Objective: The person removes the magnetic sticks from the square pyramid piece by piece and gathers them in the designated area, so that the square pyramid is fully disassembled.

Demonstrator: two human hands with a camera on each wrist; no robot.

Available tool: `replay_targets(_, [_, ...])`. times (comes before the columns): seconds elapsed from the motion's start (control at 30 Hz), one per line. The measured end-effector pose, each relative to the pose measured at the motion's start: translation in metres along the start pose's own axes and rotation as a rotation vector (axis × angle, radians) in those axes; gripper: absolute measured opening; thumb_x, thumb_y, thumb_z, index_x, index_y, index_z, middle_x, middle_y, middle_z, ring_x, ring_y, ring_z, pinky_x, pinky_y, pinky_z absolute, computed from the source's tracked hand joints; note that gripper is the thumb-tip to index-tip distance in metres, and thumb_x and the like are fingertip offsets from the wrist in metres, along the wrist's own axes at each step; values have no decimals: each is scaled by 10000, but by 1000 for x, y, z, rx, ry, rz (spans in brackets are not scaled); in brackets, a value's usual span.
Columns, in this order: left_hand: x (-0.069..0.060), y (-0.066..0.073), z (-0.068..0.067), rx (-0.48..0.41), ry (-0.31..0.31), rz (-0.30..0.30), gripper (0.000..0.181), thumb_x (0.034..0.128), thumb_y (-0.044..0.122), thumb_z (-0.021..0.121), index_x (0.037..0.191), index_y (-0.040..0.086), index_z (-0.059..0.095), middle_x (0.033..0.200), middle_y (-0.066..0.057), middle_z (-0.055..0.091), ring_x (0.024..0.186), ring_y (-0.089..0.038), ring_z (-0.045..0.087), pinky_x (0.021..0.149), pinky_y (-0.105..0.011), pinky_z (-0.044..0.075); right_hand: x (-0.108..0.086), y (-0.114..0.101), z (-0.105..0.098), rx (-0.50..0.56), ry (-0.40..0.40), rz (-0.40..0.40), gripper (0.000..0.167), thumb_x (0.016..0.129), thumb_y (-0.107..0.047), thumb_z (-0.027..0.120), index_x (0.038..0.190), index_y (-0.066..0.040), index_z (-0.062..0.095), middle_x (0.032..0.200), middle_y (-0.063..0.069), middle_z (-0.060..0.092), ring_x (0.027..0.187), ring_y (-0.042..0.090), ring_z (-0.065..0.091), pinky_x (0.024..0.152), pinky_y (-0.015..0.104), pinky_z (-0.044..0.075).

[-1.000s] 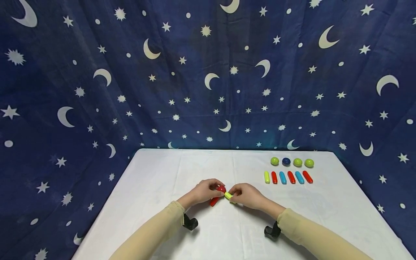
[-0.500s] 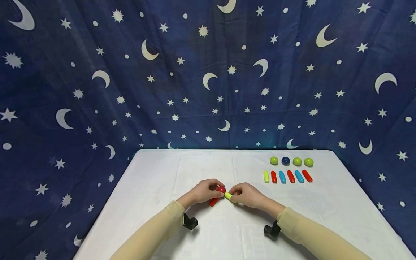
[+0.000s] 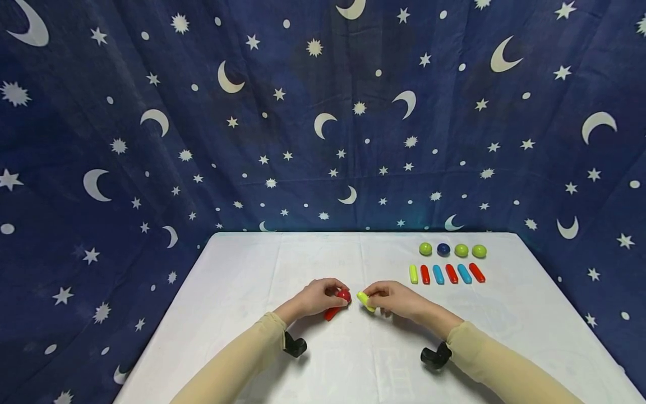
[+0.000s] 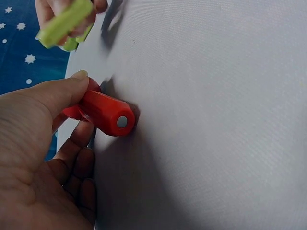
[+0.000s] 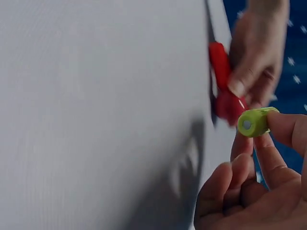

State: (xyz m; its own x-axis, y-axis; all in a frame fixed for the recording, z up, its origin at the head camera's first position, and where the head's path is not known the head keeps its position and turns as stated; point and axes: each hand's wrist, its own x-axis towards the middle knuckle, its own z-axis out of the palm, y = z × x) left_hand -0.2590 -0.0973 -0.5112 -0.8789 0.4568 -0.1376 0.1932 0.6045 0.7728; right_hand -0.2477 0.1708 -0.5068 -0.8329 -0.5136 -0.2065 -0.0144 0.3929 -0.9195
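Note:
My left hand (image 3: 318, 296) pinches a red ball (image 3: 345, 295) between thumb and fingers. A red magnetic stick (image 4: 108, 113) joins the ball and points toward the near side, a grey metal disc showing in its end. To the right, my right hand (image 3: 396, 298) pinches a yellow-green magnetic stick (image 3: 365, 301) between thumb and fingers, a small gap from the red ball in the head view. The right wrist view shows a grey disc in the end of the yellow-green stick (image 5: 255, 122). The thumb partly hides the red ball in the left wrist view.
At the back right of the white-covered table (image 3: 282, 359), green balls (image 3: 461, 250) and a dark blue ball (image 3: 443, 249) stand in a row. In front lies a row of sticks: yellow (image 3: 414, 274), red (image 3: 451, 274) and blue (image 3: 438, 274). A starry dark blue cloth (image 3: 303, 140) hangs behind.
My right hand has drawn back to the right with the yellow-green stick, which earlier had its end at the red ball. The left hand keeps its place.

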Motion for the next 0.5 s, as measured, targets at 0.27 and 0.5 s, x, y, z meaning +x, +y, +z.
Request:
replay_targets(0.27, [1, -2, 0, -8, -6, -3, 307, 914, 282, 788, 1204, 215, 712, 1009, 79, 664, 915, -99, 603, 811, -287, 500, -37, 4, -72, 123, 196, 28, 515, 1020, -252, 655, 1396, 74, 520, 1157, 116, 617, 965, 264, 545, 802, 376, 494])
replay_targets(0.5, [-1, -1, 0, -20, -6, 0, 300, 910, 260, 790, 1193, 201, 712, 1000, 66, 661, 907, -113, 605, 808, -289, 500, -76, 29, -150, 57, 431, 140, 766, 1031, -457, 597, 1540, 61, 351, 1558, 273, 345, 1187, 250, 479, 887, 363, 483])
